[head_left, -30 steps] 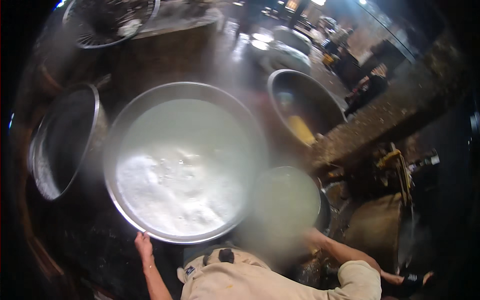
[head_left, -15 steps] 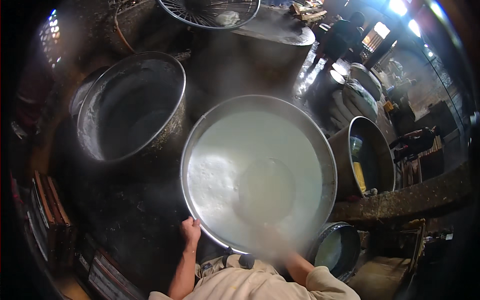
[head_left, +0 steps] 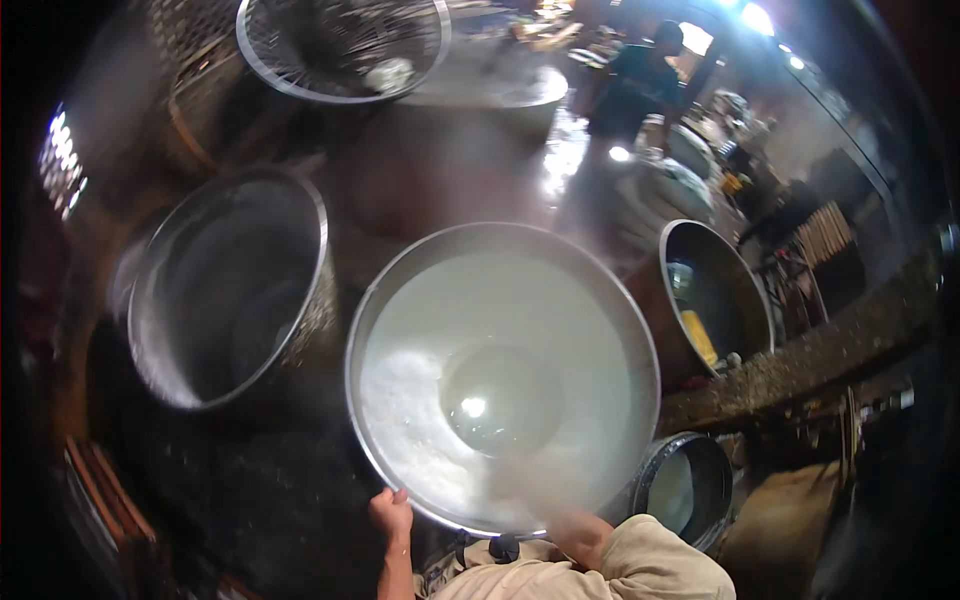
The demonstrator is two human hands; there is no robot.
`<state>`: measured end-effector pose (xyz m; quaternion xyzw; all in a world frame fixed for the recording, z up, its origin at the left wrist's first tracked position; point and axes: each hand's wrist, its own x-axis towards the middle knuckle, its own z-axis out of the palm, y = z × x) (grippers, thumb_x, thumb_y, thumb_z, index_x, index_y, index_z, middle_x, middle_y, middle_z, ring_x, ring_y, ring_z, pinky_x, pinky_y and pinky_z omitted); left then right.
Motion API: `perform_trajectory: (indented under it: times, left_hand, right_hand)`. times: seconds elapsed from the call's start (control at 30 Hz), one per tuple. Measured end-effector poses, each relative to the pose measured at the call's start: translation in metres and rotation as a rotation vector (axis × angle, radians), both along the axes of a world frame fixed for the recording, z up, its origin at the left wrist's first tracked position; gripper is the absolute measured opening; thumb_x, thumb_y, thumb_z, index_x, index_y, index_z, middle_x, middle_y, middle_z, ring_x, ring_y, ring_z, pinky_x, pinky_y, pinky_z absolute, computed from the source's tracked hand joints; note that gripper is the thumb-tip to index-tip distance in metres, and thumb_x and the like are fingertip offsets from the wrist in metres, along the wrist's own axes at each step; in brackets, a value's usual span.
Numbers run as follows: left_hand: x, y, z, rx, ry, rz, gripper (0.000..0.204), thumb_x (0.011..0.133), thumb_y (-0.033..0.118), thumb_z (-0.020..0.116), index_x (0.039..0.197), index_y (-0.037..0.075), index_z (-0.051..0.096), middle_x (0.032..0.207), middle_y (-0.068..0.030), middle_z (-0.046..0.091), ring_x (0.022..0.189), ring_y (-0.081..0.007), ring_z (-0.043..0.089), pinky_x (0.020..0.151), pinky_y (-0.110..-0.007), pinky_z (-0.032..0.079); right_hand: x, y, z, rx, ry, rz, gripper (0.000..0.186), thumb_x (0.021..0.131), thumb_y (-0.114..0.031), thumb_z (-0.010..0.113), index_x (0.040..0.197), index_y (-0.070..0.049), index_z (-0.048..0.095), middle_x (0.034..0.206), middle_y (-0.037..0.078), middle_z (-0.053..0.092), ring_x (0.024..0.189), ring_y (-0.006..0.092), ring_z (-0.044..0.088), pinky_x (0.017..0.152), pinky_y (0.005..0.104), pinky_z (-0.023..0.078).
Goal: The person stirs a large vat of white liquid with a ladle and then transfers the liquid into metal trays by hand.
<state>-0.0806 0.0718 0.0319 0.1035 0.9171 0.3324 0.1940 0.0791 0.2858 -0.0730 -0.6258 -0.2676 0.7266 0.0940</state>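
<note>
The room is dark and steamy, with a black, grainy surface (head_left: 250,500) around the big pots. Closest to the camera is the person's light tan shirt at the bottom edge.

The left hand (head_left: 391,513) sits on the near rim of a very big round metal pan (head_left: 372,330). Its fingers curl over the rim and grip it. The right hand is a blur over the near side of the pan, just past the tan sleeve, so I cannot tell if it is open or closed.

The pan lies right in front of both hands and fills the middle of the view. It is full of white milky liquid (head_left: 520,300) with foam (head_left: 400,430) on the near left side. A round ladle bowl (head_left: 500,398) is dipped in the middle of the liquid, and a small light shines on it.

Just right of the pan, down low, stands a small pail (head_left: 690,485) with pale liquid in it. To the left stands a tall metal pot (head_left: 225,290), tilted toward the pan. To the right is a dark pot (head_left: 715,300) with something yellow inside.

Farther back is a wire basket (head_left: 340,45). A person in a dark top (head_left: 640,80) stands far off near bright lights.
</note>
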Motion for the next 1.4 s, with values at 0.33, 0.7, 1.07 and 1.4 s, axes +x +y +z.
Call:
perform_trajectory:
  times: [0.33, 0.7, 1.07, 1.4]
  left_hand:
    - [0.008, 0.007, -0.017, 0.328, -0.096, 0.073, 0.011, 0.078, 0.002, 0.060, 0.082, -0.009, 0.058, 0.072, -0.0185, 0.063, 0.066, -0.0179, 0.055, 0.063, -0.034, 0.044]
    - [0.087, -0.006, -0.083, 0.142, -0.042, 0.190, 0.056, 0.087, -0.001, 0.047, 0.137, -0.009, 0.020, 0.127, -0.0231, 0.047, 0.107, -0.0279, 0.052, 0.095, -0.034, 0.039]
    - [0.081, -0.023, -0.036, -0.125, -0.229, 0.072, 0.068, 0.090, 0.009, 0.051, 0.142, -0.002, 0.008, 0.124, -0.0152, 0.050, 0.096, -0.0255, 0.055, 0.079, -0.038, 0.046]
    - [0.105, 0.015, -0.005, -0.118, -0.402, 0.257, 0.064, 0.088, 0.017, 0.052, 0.142, 0.025, 0.018, 0.112, -0.0029, 0.054, 0.090, -0.0223, 0.055, 0.062, -0.040, 0.040]
  right_hand:
    - [0.185, 0.098, 0.082, 0.893, -0.870, 0.017, 0.046, 0.067, -0.017, 0.072, 0.102, 0.000, 0.047, 0.093, 0.025, 0.062, 0.090, 0.0397, 0.060, 0.074, 0.0463, 0.048]
    - [0.557, 0.066, 0.213, 0.818, -1.236, 0.174, 0.023, 0.078, -0.017, 0.061, 0.092, 0.001, 0.056, 0.088, 0.025, 0.061, 0.086, 0.0398, 0.061, 0.074, 0.0482, 0.047]
    - [0.617, 0.093, -0.018, 0.181, -1.048, -0.165, 0.034, 0.086, -0.019, 0.051, 0.115, -0.003, 0.051, 0.113, 0.022, 0.056, 0.114, 0.0392, 0.048, 0.092, 0.0446, 0.043]
    - [0.522, 0.001, -0.185, -0.242, -0.446, -0.427, 0.023, 0.075, -0.016, 0.064, 0.091, -0.002, 0.056, 0.078, 0.015, 0.058, 0.066, 0.0289, 0.057, 0.057, 0.0397, 0.046]
